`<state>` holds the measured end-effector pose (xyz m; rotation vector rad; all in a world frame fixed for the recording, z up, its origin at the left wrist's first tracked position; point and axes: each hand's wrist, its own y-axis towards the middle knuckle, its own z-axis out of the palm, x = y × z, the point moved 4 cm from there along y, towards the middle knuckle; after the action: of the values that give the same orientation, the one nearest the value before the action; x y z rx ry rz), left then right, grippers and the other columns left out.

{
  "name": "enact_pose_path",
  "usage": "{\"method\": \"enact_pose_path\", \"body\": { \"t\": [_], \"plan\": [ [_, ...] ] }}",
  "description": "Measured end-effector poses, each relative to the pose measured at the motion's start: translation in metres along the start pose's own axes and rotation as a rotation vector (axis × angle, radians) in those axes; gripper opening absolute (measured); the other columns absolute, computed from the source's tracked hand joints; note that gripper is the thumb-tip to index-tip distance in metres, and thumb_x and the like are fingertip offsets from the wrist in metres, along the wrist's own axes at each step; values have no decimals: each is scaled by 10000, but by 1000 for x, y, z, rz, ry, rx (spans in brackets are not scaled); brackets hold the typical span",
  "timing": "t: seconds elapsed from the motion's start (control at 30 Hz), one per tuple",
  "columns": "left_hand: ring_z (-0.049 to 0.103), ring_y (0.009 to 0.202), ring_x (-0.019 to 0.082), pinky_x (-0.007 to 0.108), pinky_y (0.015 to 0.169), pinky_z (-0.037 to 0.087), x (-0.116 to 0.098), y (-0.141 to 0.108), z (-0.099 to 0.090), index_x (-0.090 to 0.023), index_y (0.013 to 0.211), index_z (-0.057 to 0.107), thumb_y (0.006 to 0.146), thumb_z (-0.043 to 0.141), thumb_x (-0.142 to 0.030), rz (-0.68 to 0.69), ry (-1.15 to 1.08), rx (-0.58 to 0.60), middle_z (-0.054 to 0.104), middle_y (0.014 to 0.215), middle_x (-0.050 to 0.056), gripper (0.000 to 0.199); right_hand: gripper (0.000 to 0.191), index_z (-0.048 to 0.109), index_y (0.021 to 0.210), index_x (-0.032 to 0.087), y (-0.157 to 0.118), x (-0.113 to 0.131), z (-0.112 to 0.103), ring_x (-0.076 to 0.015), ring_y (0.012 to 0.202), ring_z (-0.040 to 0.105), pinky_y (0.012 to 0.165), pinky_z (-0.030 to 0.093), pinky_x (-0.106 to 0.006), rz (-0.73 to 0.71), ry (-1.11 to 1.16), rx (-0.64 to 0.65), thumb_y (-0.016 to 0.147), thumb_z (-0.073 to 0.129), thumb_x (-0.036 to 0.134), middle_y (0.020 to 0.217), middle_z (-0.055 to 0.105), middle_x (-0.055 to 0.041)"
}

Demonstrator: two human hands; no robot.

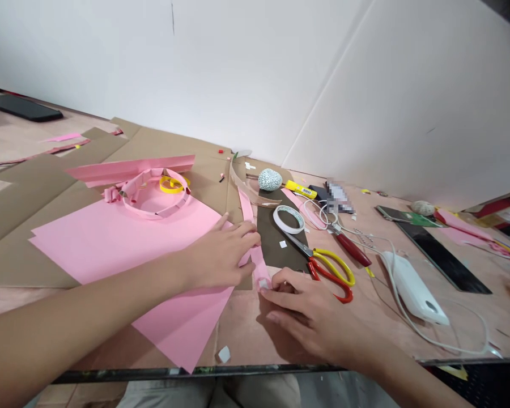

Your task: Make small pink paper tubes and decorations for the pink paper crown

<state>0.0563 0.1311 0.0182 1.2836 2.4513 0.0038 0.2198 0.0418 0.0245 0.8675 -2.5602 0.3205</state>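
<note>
A narrow pink paper strip [259, 263] runs from the cardboard toward me, with a small white square [263, 283] at its near end. My left hand [225, 255] is closed over the strip's middle, thumb and fingers on it, above the large pink paper sheets [131, 243]. At the near end, bent fingers of my right hand [310, 306] pinch the strip beside the white square. Behind the sheets' middle lies a pink paper ring [153, 215] with a yellow ring [172, 184] inside it. A roll of white tape [289, 220] overlaps red-and-yellow scissors [323, 263] right of the strip.
Brown cardboard [204, 164] lies beneath the papers. At the back are a speckled egg-shaped object [270, 179] and a yellow glue stick [301, 188]. A red-handled tool [352, 249], white cables and a white power bank [414, 289] lie to the right. A white wall [195, 73] rises behind.
</note>
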Motion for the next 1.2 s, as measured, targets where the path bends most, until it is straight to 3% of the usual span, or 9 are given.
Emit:
{"method": "enact_pose_path", "body": {
  "t": [0.13, 0.4, 0.47, 0.57, 0.67, 0.77, 0.83, 1.03, 1.2],
  "plan": [
    [594, 1105, 258, 569, 1137, 221, -2, 1, 0, -227, 1082, 568, 922, 510, -286, 0, 2, 5, 582, 1225, 67, 181, 287, 587, 1271, 273, -1, -1, -2, -232, 1129, 575, 957, 455, -389, 52, 10, -46, 988, 551, 298, 1292, 604, -47],
    [572, 1122, 251, 534, 1146, 217, -1, 0, -1, -247, 1128, 561, 986, 404, -288, 18, -20, 2, 569, 1228, 52, 216, 189, 592, 1171, 256, 0, -4, 1, -205, 967, 608, 823, 461, -346, 89, 50, -177, 987, 548, 263, 1135, 647, -40],
    [571, 1111, 241, 517, 1143, 224, -1, -1, -1, -249, 1126, 562, 998, 373, -280, 31, -28, -18, 572, 1212, 43, 231, 90, 615, 1033, 223, -2, -4, 3, -195, 904, 603, 783, 453, -332, 48, 57, -226, 983, 545, 249, 1039, 655, -44],
    [566, 1099, 241, 516, 1127, 245, -2, -1, -2, -245, 1121, 564, 1007, 360, -285, 32, -30, -22, 579, 1182, 41, 238, 160, 576, 817, 197, -4, -3, 2, -170, 756, 571, 677, 422, -309, 6, 69, -344, 969, 549, 236, 838, 625, -28],
    [571, 1104, 255, 537, 1127, 242, -4, -1, -1, -240, 1115, 565, 1009, 398, -364, 11, -14, -8, 579, 1203, 53, 234, 89, 626, 926, 201, -5, -3, 3, -189, 811, 599, 711, 442, -326, 13, 11, -368, 964, 548, 216, 921, 657, -48],
    [532, 1217, 296, 558, 1146, 207, -5, 0, 1, -229, 1141, 552, 967, 478, -516, 8, 21, -19, 561, 1284, 89, 343, 188, 650, 1099, 223, -3, -5, 10, -214, 954, 619, 840, 475, -367, 19, -36, -287, 995, 494, 204, 1101, 663, -73],
    [497, 1273, 320, 560, 1144, 210, -6, 1, 3, -218, 1161, 539, 917, 546, -561, 17, 49, -22, 550, 1317, 116, 421, 212, 656, 1122, 217, -4, -6, 14, -210, 972, 621, 872, 486, -373, 9, -26, -260, 1009, 476, 213, 1109, 660, -76],
    [579, 1154, 287, 570, 1131, 225, -4, 3, 5, -216, 1148, 537, 898, 591, -422, -23, 42, 5, 553, 1306, 112, 328, 227, 652, 1169, 197, -7, -8, 18, -210, 977, 623, 887, 506, -380, -19, -15, -293, 1016, 493, 253, 1075, 671, -86],
    [565, 1184, 283, 582, 1142, 205, -5, 2, 2, -222, 1161, 532, 918, 559, -397, -24, 15, 7, 560, 1292, 102, 301, 222, 681, 1130, 209, -7, -5, 13, -200, 936, 632, 839, 508, -361, -56, -10, -307, 1013, 494, 239, 1044, 685, -77]
  ]
}}
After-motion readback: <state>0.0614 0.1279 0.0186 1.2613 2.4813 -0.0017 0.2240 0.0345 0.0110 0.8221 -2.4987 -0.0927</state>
